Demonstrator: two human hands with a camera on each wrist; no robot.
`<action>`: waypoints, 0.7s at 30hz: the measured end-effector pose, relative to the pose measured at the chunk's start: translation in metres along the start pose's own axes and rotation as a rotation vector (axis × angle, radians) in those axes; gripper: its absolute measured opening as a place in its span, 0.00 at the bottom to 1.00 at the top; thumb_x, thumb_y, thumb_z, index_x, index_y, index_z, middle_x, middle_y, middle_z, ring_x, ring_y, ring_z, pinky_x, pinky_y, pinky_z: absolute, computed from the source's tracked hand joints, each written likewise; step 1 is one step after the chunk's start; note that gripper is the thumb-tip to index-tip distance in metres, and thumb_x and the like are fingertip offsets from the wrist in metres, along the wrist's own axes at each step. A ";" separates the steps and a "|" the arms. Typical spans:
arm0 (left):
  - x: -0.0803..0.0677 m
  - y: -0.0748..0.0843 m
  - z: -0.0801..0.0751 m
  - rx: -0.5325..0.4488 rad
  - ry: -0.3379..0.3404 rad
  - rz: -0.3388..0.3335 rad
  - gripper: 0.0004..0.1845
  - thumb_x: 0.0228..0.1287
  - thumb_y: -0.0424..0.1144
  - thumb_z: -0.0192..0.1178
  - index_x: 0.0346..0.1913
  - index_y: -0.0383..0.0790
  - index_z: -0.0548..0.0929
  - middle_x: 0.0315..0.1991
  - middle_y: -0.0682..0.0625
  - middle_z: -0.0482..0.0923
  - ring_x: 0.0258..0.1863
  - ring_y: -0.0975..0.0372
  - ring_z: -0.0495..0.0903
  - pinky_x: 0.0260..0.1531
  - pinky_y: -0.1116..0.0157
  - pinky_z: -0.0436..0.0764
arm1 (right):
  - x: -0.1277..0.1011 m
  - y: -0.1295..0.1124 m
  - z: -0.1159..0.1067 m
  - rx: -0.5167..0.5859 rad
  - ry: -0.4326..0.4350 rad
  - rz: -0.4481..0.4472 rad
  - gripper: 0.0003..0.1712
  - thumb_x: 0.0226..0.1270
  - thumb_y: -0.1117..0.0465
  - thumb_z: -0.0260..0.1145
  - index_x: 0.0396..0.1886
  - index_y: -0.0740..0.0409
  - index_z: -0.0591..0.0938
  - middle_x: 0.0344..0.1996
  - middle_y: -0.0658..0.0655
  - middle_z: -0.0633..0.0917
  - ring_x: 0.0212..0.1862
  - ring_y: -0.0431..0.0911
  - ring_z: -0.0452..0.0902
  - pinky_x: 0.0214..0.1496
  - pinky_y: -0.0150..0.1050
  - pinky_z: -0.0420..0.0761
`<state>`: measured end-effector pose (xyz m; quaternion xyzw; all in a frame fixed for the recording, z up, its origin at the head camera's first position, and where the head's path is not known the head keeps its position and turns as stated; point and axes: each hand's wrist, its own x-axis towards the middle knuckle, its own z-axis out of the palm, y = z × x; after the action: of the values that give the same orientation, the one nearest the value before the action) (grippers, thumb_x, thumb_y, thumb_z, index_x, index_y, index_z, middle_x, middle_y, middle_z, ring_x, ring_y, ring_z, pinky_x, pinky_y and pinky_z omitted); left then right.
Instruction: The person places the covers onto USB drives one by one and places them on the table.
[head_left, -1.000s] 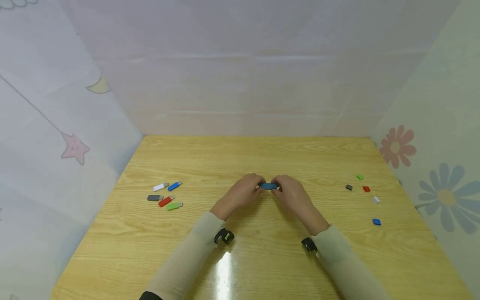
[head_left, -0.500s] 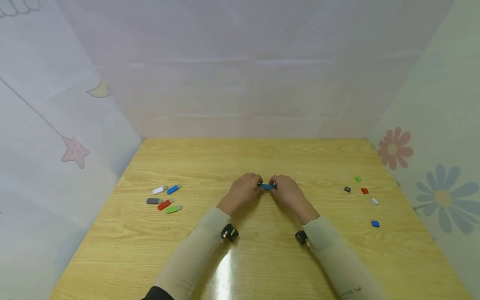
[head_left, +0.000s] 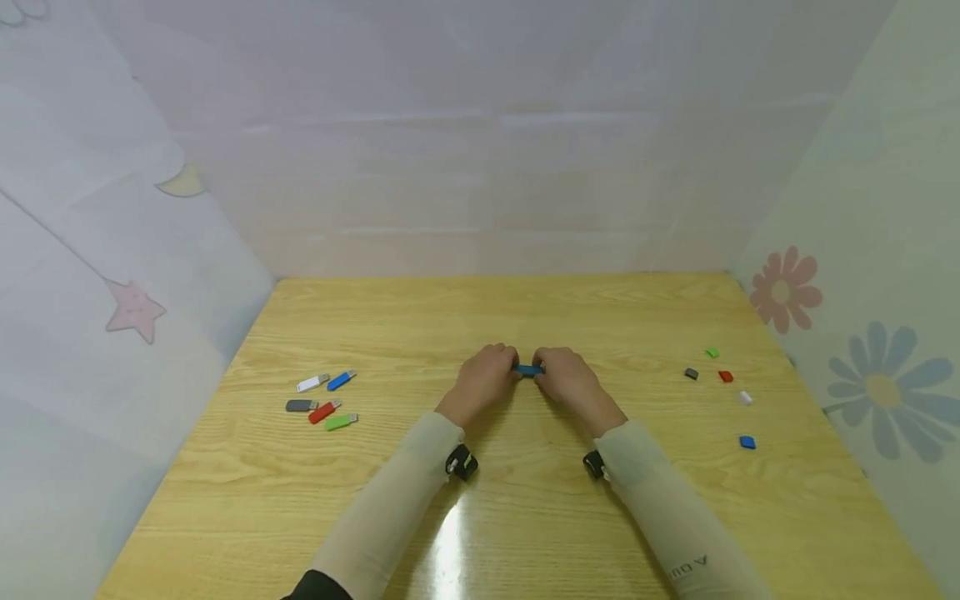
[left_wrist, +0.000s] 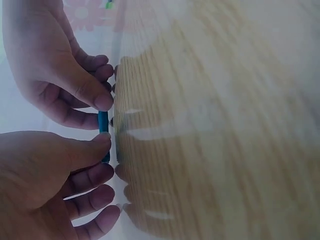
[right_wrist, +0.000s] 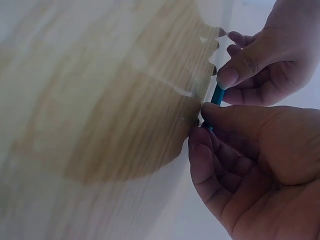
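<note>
Pinching the blue USB stick (head_left: 528, 370) between both hands, I have it just above the wooden table (head_left: 525, 517), about at the middle of the tabletop. Its long axis runs side to side, from one hand straight across to the other, so my left hand (head_left: 486, 382) has the left end and my right hand (head_left: 567, 382) has the right end, thumbs and curled fingers closed round it on either side. Neither hand is nearer than the other (only a short strip of blue shows between my fingertips). From the left wrist view the stick (left_wrist: 103, 125) stands edge-on between the two thumbs, and the right wrist view shows the same strip (right_wrist: 217, 95) with a thumb tip at each end.

Well to the left of the stick lies a cluster of uncapped drives: white (head_left: 312, 382), blue (head_left: 341, 380), grey (head_left: 301, 406), red (head_left: 324, 412), green (head_left: 341, 422). Well to its right lie loose caps, set apart from each other: green (head_left: 712, 353), grey (head_left: 691, 374), red (head_left: 725, 377), white (head_left: 745, 398), blue (head_left: 747, 442). Pale printed sheets (head_left: 135, 312) wall in the table on three sides.
</note>
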<state>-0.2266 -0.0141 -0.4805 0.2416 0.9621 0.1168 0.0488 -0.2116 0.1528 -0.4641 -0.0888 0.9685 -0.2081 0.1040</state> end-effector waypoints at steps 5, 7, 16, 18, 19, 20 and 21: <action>0.003 0.002 -0.003 0.017 -0.012 -0.011 0.10 0.74 0.46 0.61 0.49 0.44 0.83 0.40 0.52 0.79 0.40 0.61 0.78 0.36 0.66 0.81 | 0.003 -0.003 -0.006 -0.021 -0.020 0.013 0.09 0.71 0.64 0.67 0.48 0.62 0.84 0.37 0.58 0.86 0.34 0.48 0.77 0.36 0.41 0.79; 0.003 0.003 -0.004 0.019 -0.019 -0.015 0.10 0.74 0.45 0.61 0.49 0.44 0.83 0.40 0.52 0.79 0.39 0.61 0.78 0.35 0.67 0.81 | 0.004 -0.004 -0.007 -0.026 -0.032 0.021 0.10 0.71 0.64 0.66 0.48 0.62 0.83 0.37 0.58 0.86 0.34 0.48 0.77 0.37 0.42 0.79; 0.003 0.003 -0.005 0.008 -0.051 -0.047 0.11 0.75 0.45 0.61 0.50 0.43 0.83 0.40 0.51 0.79 0.39 0.60 0.78 0.35 0.66 0.80 | 0.006 -0.002 -0.005 0.034 -0.080 0.065 0.15 0.72 0.62 0.64 0.53 0.65 0.79 0.44 0.62 0.85 0.37 0.50 0.77 0.39 0.42 0.79; 0.002 0.004 -0.005 0.002 -0.052 -0.057 0.11 0.74 0.46 0.61 0.49 0.43 0.84 0.40 0.52 0.79 0.39 0.60 0.78 0.36 0.65 0.81 | 0.006 -0.001 -0.004 0.046 -0.086 0.080 0.18 0.72 0.62 0.64 0.56 0.66 0.77 0.48 0.64 0.84 0.39 0.50 0.77 0.39 0.42 0.79; 0.002 0.004 -0.005 -0.002 -0.050 -0.063 0.12 0.74 0.47 0.62 0.49 0.43 0.84 0.40 0.52 0.79 0.39 0.60 0.78 0.36 0.65 0.81 | 0.006 -0.001 -0.004 0.050 -0.088 0.090 0.19 0.72 0.61 0.64 0.57 0.66 0.76 0.49 0.65 0.83 0.39 0.51 0.77 0.40 0.42 0.79; 0.001 0.004 -0.004 -0.005 -0.048 -0.068 0.12 0.73 0.48 0.62 0.49 0.43 0.84 0.40 0.52 0.79 0.40 0.60 0.78 0.36 0.65 0.81 | 0.005 0.000 -0.004 0.055 -0.089 0.097 0.20 0.72 0.61 0.64 0.58 0.67 0.76 0.49 0.66 0.83 0.39 0.51 0.77 0.40 0.43 0.79; 0.001 0.004 -0.004 -0.010 -0.046 -0.073 0.13 0.73 0.48 0.63 0.49 0.43 0.84 0.40 0.52 0.79 0.40 0.60 0.78 0.37 0.64 0.81 | 0.005 0.000 -0.004 0.059 -0.088 0.102 0.21 0.72 0.61 0.64 0.59 0.67 0.75 0.50 0.66 0.83 0.40 0.51 0.77 0.40 0.43 0.79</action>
<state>-0.2263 -0.0113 -0.4758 0.2086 0.9683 0.1139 0.0765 -0.2169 0.1531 -0.4613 -0.0452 0.9597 -0.2268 0.1597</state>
